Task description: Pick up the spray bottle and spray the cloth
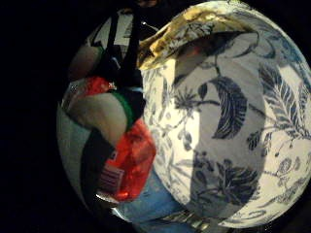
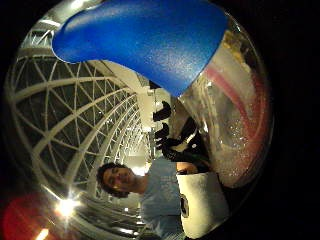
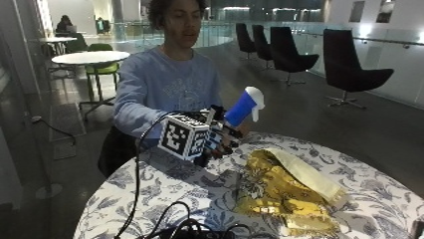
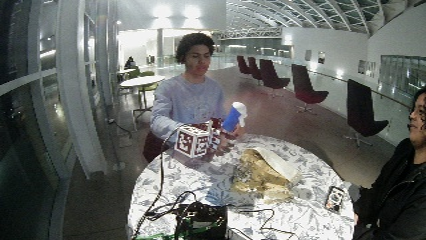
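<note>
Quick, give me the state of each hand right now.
Right hand: gloved, gripping the spray bottle, lifted above the table.
Other hand: cannot be told; not seen in any view.

The person's right hand [image 3: 215, 137], in a black glove, is raised above the near edge of the table, well clear of its surface; the arm reaches forward from the shoulder in a light blue sleeve, bent at the elbow; the gloved fingers [image 3: 224, 144] are curled round the spray bottle [image 3: 242, 107] and grip its body, with the bottle's head standing above the hand and tilted away from the person; in the little finger side palm view a bare fingertip [image 1: 104, 114] shows at the edge; the other hand cannot be made out.
</note>
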Demonstrator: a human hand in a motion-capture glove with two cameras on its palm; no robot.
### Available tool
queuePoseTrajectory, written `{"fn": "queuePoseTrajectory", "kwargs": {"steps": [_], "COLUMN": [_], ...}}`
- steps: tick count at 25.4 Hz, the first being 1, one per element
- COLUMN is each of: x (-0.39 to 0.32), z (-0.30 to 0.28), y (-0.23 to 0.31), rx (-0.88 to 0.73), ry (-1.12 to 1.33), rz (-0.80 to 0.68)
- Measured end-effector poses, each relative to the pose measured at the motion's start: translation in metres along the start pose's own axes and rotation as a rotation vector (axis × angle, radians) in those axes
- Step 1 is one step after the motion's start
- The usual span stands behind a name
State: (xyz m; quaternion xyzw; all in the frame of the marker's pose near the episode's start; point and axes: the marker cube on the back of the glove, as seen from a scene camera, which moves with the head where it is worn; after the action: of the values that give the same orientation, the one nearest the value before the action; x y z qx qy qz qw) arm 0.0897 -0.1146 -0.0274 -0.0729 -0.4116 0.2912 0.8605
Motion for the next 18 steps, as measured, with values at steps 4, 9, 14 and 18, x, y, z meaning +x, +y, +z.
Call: {"fn": "queuePoseTrajectory", "kwargs": {"steps": [4, 9, 14, 18], "x": [-0.005, -0.002, -0.001, -0.001], "z": [-0.004, 0.005, 0.018, 0.020], "y": [-0.007, -0.010, -0.011, -0.013], "rx": [-0.053, -0.099, -0.141, -0.149], "ry": [-0.008, -0.022, -0.040, -0.051], "rz": [0.080, 0.105, 0.130, 0.145]}}
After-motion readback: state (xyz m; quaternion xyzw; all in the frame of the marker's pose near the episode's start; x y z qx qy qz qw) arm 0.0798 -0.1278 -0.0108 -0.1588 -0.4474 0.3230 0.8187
